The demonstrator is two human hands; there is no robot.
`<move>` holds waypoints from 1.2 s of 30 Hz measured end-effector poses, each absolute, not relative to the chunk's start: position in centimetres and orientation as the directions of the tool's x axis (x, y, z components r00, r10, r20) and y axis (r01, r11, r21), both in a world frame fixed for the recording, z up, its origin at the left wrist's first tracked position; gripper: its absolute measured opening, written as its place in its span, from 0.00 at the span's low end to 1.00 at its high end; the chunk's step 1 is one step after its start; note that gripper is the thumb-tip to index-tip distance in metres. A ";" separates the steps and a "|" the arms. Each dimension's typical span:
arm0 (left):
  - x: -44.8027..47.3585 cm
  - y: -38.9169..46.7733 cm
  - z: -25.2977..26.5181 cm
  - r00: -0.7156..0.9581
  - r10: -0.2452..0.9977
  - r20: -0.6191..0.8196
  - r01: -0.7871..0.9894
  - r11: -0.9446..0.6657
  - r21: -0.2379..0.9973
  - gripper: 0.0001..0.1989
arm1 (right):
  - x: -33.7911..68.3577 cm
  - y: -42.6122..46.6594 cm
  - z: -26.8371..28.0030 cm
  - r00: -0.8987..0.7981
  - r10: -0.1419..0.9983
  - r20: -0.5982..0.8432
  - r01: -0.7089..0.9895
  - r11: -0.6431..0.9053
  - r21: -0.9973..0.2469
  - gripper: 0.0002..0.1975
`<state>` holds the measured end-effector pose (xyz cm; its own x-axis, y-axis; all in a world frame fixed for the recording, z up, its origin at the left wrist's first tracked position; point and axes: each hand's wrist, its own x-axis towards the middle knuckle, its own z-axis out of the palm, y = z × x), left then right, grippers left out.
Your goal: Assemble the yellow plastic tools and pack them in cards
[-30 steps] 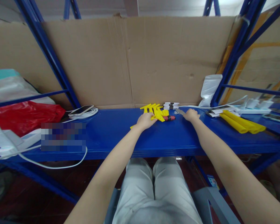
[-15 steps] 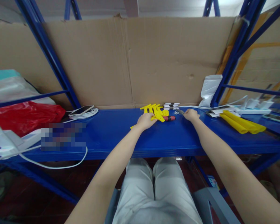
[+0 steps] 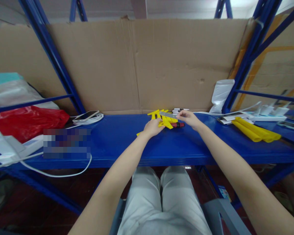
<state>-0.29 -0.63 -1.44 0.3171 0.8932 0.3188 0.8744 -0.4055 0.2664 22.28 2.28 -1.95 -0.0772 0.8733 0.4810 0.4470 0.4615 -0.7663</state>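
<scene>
While both forearms (image 3: pixel 123 164) slant up from the bottom of the frame and draw together over the blue table (image 3: pixel 112 137), the left hand (image 3: pixel 153 127) is the nearer of the two, just below the centre of the frame. Palm down, it appears to pinch a yellow piece (image 3: pixel 167 124), though its fingertips are partly hidden. That piece juts out to the right of the fingers, its long axis sloping down to the right. Just beside it, between the hands, a red and black tool (image 3: pixel 177 125) lies sideways.

Slightly farther back, right of centre, the right hand (image 3: pixel 187 118) bends leftward, thumb and fingers pinching the right end of a flat grey strip (image 3: pixel 169 114). The strip's long axis runs left and a little up the frame, so its free end points past the left hand, in front of or over more yellow pieces (image 3: pixel 153 114); contact cannot be told.

Behind the strip sit stacked white pieces (image 3: pixel 181 109), with cardboard (image 3: pixel 166 65) filling the upper middle.
</scene>
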 end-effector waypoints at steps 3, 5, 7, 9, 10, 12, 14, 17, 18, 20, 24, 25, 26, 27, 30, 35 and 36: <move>-0.3 -0.6 -1.5 0.325 0.888 0.325 0.873 -0.414 0.258 0.20 | 21.8 2.0 -2.2 -0.187 0.893 0.410 0.367 0.450 -0.814 0.21; -0.3 -0.6 -1.5 0.323 0.886 0.332 0.875 -0.414 0.250 0.20 | 21.8 1.7 -2.2 -0.225 0.908 0.353 0.363 0.414 -0.835 0.22; -0.3 -0.5 -1.6 0.327 0.883 0.338 0.875 -0.418 0.245 0.20 | 21.8 1.3 -2.1 -0.258 0.915 0.311 0.376 0.392 -0.840 0.21; -0.3 -0.5 -1.6 0.334 0.880 0.337 0.873 -0.424 0.242 0.20 | 21.7 1.0 -1.8 -0.290 0.912 0.289 0.400 0.390 -0.829 0.18; -0.3 -0.6 -1.6 0.336 0.880 0.336 0.872 -0.425 0.242 0.20 | 21.7 0.9 -1.7 -0.300 0.911 0.284 0.414 0.392 -0.821 0.17; -0.3 -0.6 -1.5 0.336 0.882 0.331 0.872 -0.424 0.245 0.20 | 21.5 0.7 -1.5 -0.307 0.910 0.279 0.438 0.395 -0.808 0.14; -0.3 -0.7 -1.3 0.336 0.884 0.325 0.872 -0.422 0.247 0.21 | 21.4 0.7 -1.5 -0.304 0.911 0.278 0.450 0.394 -0.801 0.12; -0.3 -0.8 -1.2 0.339 0.884 0.320 0.871 -0.424 0.247 0.21 | 21.3 0.8 -1.5 -0.302 0.912 0.278 0.454 0.394 -0.799 0.11; -0.3 -0.8 -1.2 0.339 0.885 0.320 0.871 -0.424 0.247 0.21 | 21.3 0.8 -1.6 -0.304 0.911 0.280 0.449 0.396 -0.801 0.11; -0.3 -0.8 -1.3 0.337 0.885 0.321 0.872 -0.422 0.247 0.21 | 21.3 0.9 -1.7 -0.292 0.912 0.288 0.415 0.392 -0.821 0.12; -0.3 -0.7 -1.3 0.333 0.891 0.310 0.878 -0.412 0.242 0.20 | 21.4 1.3 -1.7 -0.105 0.915 0.390 0.246 0.404 -0.881 0.12; -0.3 -0.7 -1.3 0.332 0.893 0.303 0.880 -0.409 0.241 0.20 | 21.5 1.5 -1.6 -0.035 0.908 0.417 0.194 0.415 -0.889 0.11; -0.3 -0.7 -1.2 0.332 0.895 0.297 0.882 -0.406 0.240 0.20 | 21.6 1.6 -1.4 0.033 0.902 0.430 0.145 0.422 -0.895 0.10; -0.2 -0.8 -1.2 0.332 0.897 0.292 0.883 -0.405 0.239 0.20 | 21.7 1.6 -1.3 0.096 0.898 0.429 0.096 0.421 -0.902 0.10; -0.2 -0.8 -1.1 0.333 0.896 0.293 0.883 -0.406 0.236 0.19 | 21.9 1.6 -0.7 0.266 0.893 0.363 -0.018 0.381 -0.924 0.09; -0.2 -0.7 -1.3 0.331 0.890 0.314 0.878 -0.412 0.242 0.18 | 21.8 0.9 -0.3 0.397 0.898 0.190 -0.001 0.207 -0.978 0.11; -0.2 -0.6 -1.3 0.332 0.889 0.315 0.878 -0.414 0.243 0.18 | 21.7 0.7 -0.2 0.387 0.909 0.153 0.011 0.161 -0.987 0.11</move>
